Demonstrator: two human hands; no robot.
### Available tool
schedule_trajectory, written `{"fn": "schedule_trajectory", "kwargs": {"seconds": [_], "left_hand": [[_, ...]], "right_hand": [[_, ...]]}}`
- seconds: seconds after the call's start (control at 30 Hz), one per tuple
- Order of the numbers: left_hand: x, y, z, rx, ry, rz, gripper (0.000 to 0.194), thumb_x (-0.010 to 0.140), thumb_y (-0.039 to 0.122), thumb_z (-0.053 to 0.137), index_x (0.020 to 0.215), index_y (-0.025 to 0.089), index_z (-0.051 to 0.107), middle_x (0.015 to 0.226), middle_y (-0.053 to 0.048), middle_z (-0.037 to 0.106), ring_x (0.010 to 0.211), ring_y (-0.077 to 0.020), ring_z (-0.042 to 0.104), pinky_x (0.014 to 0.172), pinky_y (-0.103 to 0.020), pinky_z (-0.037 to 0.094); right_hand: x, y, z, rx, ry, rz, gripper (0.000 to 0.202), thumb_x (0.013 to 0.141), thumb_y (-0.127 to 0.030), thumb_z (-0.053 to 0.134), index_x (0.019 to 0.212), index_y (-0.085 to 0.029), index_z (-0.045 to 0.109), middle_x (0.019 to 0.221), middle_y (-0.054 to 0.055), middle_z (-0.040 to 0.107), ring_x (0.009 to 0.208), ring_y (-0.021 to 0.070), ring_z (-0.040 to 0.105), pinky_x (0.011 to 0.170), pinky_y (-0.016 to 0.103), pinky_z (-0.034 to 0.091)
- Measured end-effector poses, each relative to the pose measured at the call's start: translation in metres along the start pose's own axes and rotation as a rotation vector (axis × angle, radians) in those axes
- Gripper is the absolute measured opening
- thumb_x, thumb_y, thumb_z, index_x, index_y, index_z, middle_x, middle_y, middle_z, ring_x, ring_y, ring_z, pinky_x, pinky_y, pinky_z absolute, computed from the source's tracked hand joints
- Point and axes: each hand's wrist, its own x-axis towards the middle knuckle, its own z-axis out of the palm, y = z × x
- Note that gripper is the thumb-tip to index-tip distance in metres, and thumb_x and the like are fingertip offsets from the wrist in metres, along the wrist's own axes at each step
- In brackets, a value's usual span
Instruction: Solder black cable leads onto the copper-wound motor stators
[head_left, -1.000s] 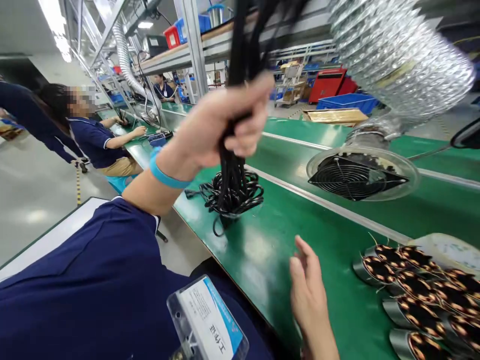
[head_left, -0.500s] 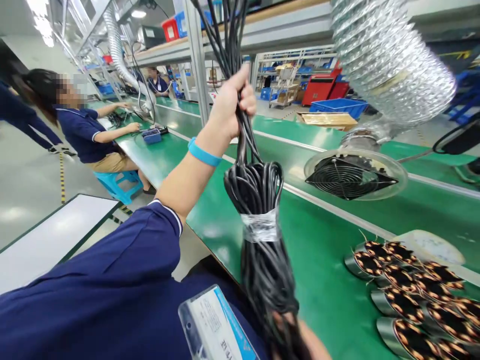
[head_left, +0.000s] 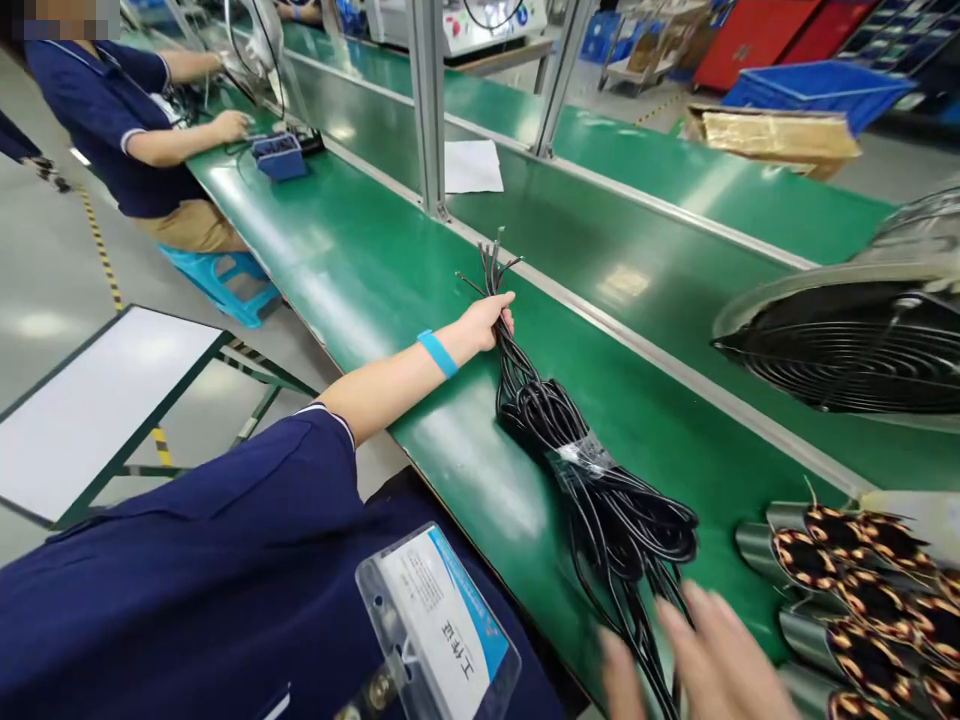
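Note:
A bundle of black cables (head_left: 600,465), bound in the middle with clear tape, lies on the green bench (head_left: 360,270). My left hand (head_left: 491,318) is closed round the cables near their far end, and the loose tips fan out beyond my fingers. At the bottom edge, my right hand (head_left: 705,650) is partly in view and blurred, fingers spread. It is over or beside the near strands of the bundle; whether it touches them I cannot tell. Copper-wound motor stators (head_left: 862,590) stand close together to the right of the bundle.
A round fan guard (head_left: 855,340) on a duct juts in at the right. Metal posts (head_left: 427,110) rise from the bench. Further left, a co-worker (head_left: 112,130) sits at the bench near a blue bin (head_left: 279,157). A white-topped stand (head_left: 112,400) is on the floor at left.
The cable bundle has come down from upright in the air to lying on the bench. My left hand moved down with it. My right hand has let go and its fingers opened. The view tilted downward.

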Motion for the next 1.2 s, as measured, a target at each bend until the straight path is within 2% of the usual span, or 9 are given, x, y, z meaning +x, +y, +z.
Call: {"fn": "schedule_trajectory", "kwargs": {"seconds": [0.17, 0.4, 0.53, 0.63, 0.7, 0.83, 0.97, 1.1, 1.2], "left_hand": [[0.007, -0.002, -0.005, -0.045, -0.103, -0.067, 0.029, 0.089, 0.016, 0.049, 0.061, 0.017, 0.043, 0.047, 0.005, 0.043, 0.040, -0.0058, 0.042, 0.045, -0.019, 0.038], [0.004, -0.004, -0.010, -0.181, -0.234, -0.043, 0.013, 0.085, 0.014, 0.055, 0.072, 0.014, 0.053, 0.064, -0.001, 0.062, 0.067, -0.0130, 0.065, 0.069, -0.026, 0.051], [0.008, -0.009, -0.012, -0.147, -0.316, -0.030, 0.015, 0.087, 0.022, 0.058, 0.075, 0.012, 0.058, 0.072, -0.004, 0.068, 0.076, -0.0132, 0.067, 0.076, -0.025, 0.050], [0.010, -0.010, -0.014, -0.118, -0.344, 0.037, 0.019, 0.087, 0.025, 0.059, 0.074, 0.012, 0.060, 0.070, -0.003, 0.068, 0.072, -0.0126, 0.066, 0.076, -0.026, 0.049], [0.010, -0.010, -0.014, -0.096, -0.333, 0.082, 0.021, 0.088, 0.026, 0.059, 0.072, 0.012, 0.059, 0.068, -0.003, 0.067, 0.070, -0.0124, 0.065, 0.076, -0.027, 0.049], [0.011, -0.012, -0.014, -0.077, -0.297, 0.080, 0.022, 0.088, 0.026, 0.059, 0.071, 0.012, 0.059, 0.066, -0.003, 0.067, 0.068, -0.0122, 0.065, 0.077, -0.028, 0.049], [0.012, -0.013, -0.013, -0.094, -0.262, 0.068, 0.019, 0.087, 0.024, 0.059, 0.073, 0.012, 0.060, 0.067, -0.003, 0.067, 0.067, -0.0121, 0.064, 0.079, -0.029, 0.050], [0.012, -0.014, -0.013, -0.090, -0.248, 0.057, 0.021, 0.088, 0.024, 0.058, 0.072, 0.012, 0.060, 0.067, -0.003, 0.067, 0.067, -0.0118, 0.064, 0.078, -0.028, 0.050], [0.013, -0.013, -0.013, -0.118, -0.246, 0.040, 0.021, 0.089, 0.023, 0.057, 0.072, 0.011, 0.059, 0.067, -0.004, 0.066, 0.066, -0.0121, 0.064, 0.073, -0.026, 0.050]], "right_hand": [[0.065, -0.017, 0.034, -0.249, -0.316, -0.071, 0.056, 0.094, -0.031, 0.044, 0.145, -0.011, 0.033, 0.144, 0.021, 0.042, 0.132, 0.0436, 0.037, 0.102, 0.065, 0.031], [0.094, 0.059, 0.044, -0.115, -0.464, 0.218, 0.089, 0.086, -0.074, 0.031, 0.143, -0.006, 0.035, 0.143, 0.026, 0.040, 0.131, 0.0408, 0.040, 0.096, 0.055, 0.044], [0.113, 0.097, 0.048, 0.016, -0.634, 0.441, 0.090, 0.075, -0.085, 0.035, 0.126, -0.013, 0.055, 0.115, 0.017, 0.064, 0.089, 0.0307, 0.066, 0.076, 0.044, 0.052], [0.125, 0.105, 0.043, 0.018, -0.805, 0.491, 0.084, 0.069, -0.084, 0.047, 0.119, -0.019, 0.060, 0.081, 0.007, 0.069, 0.049, 0.0212, 0.056, 0.052, 0.037, 0.046], [0.131, 0.095, 0.038, -0.063, -0.770, 0.371, 0.078, 0.075, -0.081, 0.044, 0.118, -0.017, 0.061, 0.076, 0.008, 0.067, 0.051, 0.0229, 0.056, 0.050, 0.036, 0.043], [0.135, 0.055, 0.032, -0.340, -0.331, -0.062, 0.058, 0.092, -0.056, 0.040, 0.114, -0.005, 0.058, 0.106, 0.023, 0.062, 0.087, 0.0325, 0.059, 0.071, 0.041, 0.043], [0.138, 0.031, 0.042, -0.391, -0.329, -0.348, 0.030, 0.095, -0.034, 0.043, 0.089, -0.013, 0.063, 0.088, 0.014, 0.061, 0.072, 0.0249, 0.050, 0.065, 0.035, 0.038], [0.142, 0.037, 0.050, -0.421, -0.372, -0.288, 0.032, 0.095, -0.030, 0.045, 0.069, -0.019, 0.060, 0.073, 0.010, 0.059, 0.066, 0.0226, 0.048, 0.060, 0.034, 0.036], [0.138, 0.050, 0.040, -0.209, -0.301, 0.038, 0.037, 0.098, -0.039, 0.037, 0.081, -0.019, 0.064, 0.076, 0.012, 0.064, 0.068, 0.0236, 0.058, 0.058, 0.036, 0.041]]}}
